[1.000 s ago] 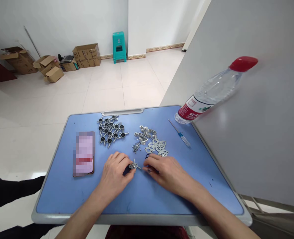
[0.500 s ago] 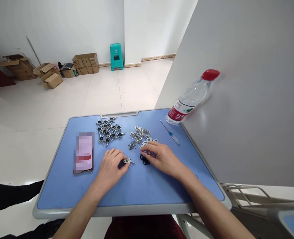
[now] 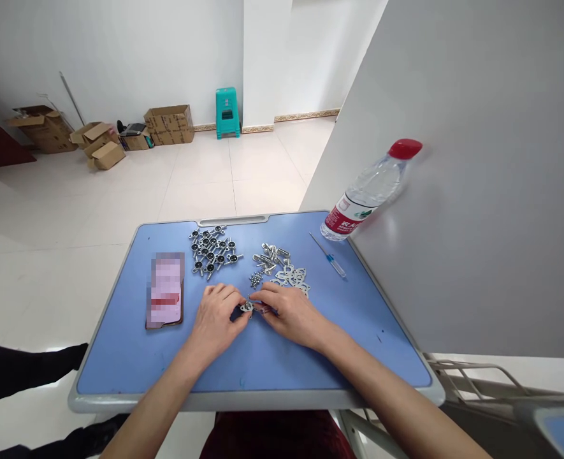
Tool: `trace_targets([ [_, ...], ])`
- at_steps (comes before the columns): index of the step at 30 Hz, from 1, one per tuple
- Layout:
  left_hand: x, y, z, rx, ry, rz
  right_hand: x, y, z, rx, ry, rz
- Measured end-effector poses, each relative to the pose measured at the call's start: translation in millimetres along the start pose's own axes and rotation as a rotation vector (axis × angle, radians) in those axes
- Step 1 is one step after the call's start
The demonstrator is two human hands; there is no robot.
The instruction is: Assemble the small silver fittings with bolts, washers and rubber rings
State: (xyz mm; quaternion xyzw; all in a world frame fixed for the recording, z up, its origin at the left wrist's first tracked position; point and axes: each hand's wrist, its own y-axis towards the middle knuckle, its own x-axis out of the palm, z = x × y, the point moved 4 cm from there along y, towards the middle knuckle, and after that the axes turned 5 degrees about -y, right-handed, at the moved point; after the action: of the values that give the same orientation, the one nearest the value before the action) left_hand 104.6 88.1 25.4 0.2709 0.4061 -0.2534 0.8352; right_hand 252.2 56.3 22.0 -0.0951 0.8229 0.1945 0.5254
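Fitting (image 3: 246,307) is sitting near the middle of the blue table (image 3: 291,373), between the two hands, its thin pin pointing up. The left hand (image 3: 217,313) is pinching it from the side, thumb and fingers closing on its edge. The right hand (image 3: 287,312) is curling its fingertips right beside the pin; whether they are touching it or grasping some small part, I cannot tell. Just beyond that hand, flat plates (image 3: 295,275) are lying in an overlapping heap, with tiny metal bits (image 3: 255,279) and shiny metal pieces (image 3: 268,257) gathering next to them. Farther left, black-centred fittings (image 3: 209,247) are forming a cluster. A phone (image 3: 167,290) is lying at the table's left side, its screen showing only blurred. A screwdriver (image 3: 328,256) is resting at the right, and a red-capped bottle (image 3: 355,207) is standing beyond it, beside the grey panel (image 3: 473,210)
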Motion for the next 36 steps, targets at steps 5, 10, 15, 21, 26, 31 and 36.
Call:
trace_targets([
  [5,0,0,0,-0.002,0.001,-0.001,-6,-1,9,0.033,0.005,0.024],
  [10,0,0,0,-0.014,-0.012,-0.008,-21,-2,32,0.194,0.078,0.094],
  [15,1,1,-1,-0.031,-0.018,-0.026,-23,3,41,0.264,-0.006,0.004],
  [21,1,1,-2,-0.038,-0.016,-0.025,-29,22,35,0.274,-0.223,-0.189],
  [26,1,0,-2,-0.039,-0.015,-0.023,-21,30,32,0.293,-0.188,-0.223],
  [31,2,-1,-2,-0.038,-0.01,-0.02,-11,29,30,0.305,-0.183,-0.242],
  [36,2,0,-2,-0.032,-0.01,-0.014,-9,26,26,0.283,-0.207,-0.256],
])
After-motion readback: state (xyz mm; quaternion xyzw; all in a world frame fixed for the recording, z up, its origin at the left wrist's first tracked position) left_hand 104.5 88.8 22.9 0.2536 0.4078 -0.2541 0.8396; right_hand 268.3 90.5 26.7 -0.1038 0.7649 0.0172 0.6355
